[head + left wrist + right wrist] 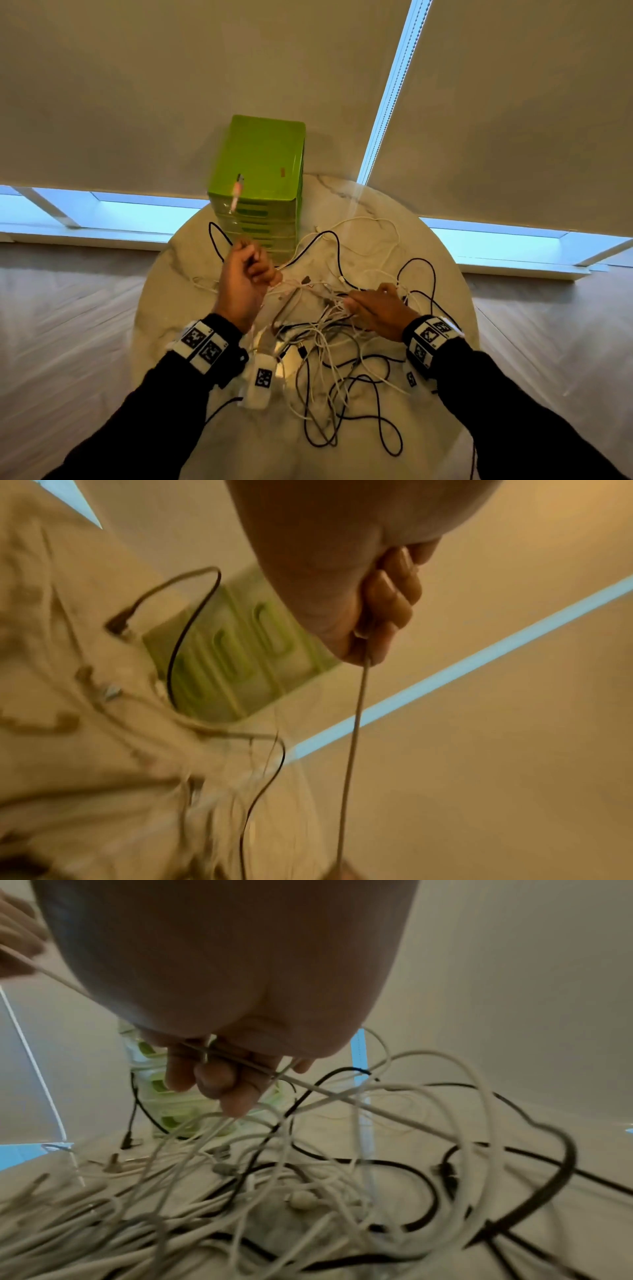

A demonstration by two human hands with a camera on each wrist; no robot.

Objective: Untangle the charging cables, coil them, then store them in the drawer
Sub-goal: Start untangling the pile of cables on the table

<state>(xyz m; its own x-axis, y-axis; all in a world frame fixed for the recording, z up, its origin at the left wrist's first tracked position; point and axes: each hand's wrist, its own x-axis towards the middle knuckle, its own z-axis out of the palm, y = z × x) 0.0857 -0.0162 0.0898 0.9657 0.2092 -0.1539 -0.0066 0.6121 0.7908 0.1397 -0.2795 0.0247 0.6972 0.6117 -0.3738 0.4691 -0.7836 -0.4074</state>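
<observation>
A tangle of white and black charging cables [329,342] lies on the round marble table [373,209]. My left hand [251,263] is raised above the table in front of the green drawer unit [260,154]. Its fingers [387,599] are curled round a thin pale cable [356,723] that runs taut down toward the pile. The cable's pinkish plug end [237,193] sticks up over the unit. My right hand [363,303] rests on the tangle's right side, and its fingertips [236,1096] pinch white strands of the tangle [274,1191].
The green drawer unit [240,647] stands at the table's far edge with its drawers closed, and it also shows behind my right hand [150,1088]. Black loops [363,418] spread toward the near edge. Roller blinds and window strips are behind; pale floor surrounds the table.
</observation>
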